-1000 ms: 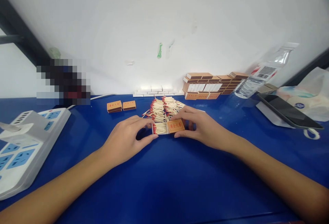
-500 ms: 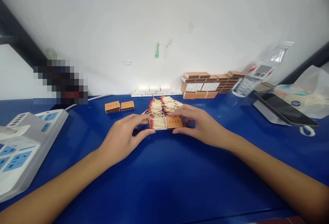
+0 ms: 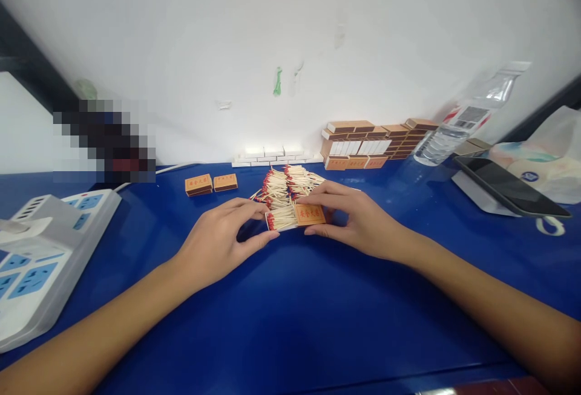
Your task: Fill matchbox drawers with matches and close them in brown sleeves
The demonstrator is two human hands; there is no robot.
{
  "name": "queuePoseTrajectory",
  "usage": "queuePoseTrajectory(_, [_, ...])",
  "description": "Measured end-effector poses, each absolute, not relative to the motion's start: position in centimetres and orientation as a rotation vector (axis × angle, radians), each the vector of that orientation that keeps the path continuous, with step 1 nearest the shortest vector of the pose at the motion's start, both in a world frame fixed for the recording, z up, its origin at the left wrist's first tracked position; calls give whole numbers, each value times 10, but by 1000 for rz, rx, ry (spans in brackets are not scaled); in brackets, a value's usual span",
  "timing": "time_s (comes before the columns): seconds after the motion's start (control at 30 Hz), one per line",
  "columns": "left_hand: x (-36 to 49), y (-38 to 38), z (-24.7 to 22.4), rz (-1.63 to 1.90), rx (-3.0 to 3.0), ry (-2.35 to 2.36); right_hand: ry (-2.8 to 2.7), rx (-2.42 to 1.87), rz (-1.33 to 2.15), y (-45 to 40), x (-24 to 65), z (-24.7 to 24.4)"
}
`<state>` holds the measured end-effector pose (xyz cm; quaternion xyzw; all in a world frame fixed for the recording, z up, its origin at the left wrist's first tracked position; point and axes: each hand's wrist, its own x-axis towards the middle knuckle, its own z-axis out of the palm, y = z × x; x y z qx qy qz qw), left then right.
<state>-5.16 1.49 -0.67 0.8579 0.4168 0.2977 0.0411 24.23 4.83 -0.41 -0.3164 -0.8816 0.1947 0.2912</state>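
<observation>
Between my hands is a half-open matchbox: its orange sleeve (image 3: 310,214) covers the right end, and the white tray (image 3: 282,219) sticks out to the left, full of red-tipped matches. My left hand (image 3: 224,233) pinches the tray's left end between thumb and fingers. The sleeve is gripped by my right hand (image 3: 363,216), thumb at the near edge and fingers at the far edge. Just behind the box lies a heap of loose matches (image 3: 297,181), partly hidden by my right fingers. Several closed matchboxes (image 3: 198,184) sit to the left of the heap.
White trays (image 3: 272,156) are stacked along the wall. Right of them stands a stack of matchboxes (image 3: 356,144), beside a leaning water bottle (image 3: 472,115). A phone (image 3: 512,183) rests on a box at right; a power strip (image 3: 49,256) lies at left on the blue table (image 3: 290,322).
The matchbox has tilted slightly, its right end a little farther from me. Both hands keep their hold, and the tray sticks out about as far as before. The camera view has shifted slightly.
</observation>
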Motion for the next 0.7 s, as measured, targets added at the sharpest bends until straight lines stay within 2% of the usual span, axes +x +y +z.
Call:
queuePoseTrajectory(0.3, [-53, 13, -5, 895, 2742, 1159, -2403, -779, 496, 45, 244, -5])
queuePoseTrajectory(0.7, [-44, 7, -6, 1049, 2549, 893, -2319, -621, 556, 15, 214, -7])
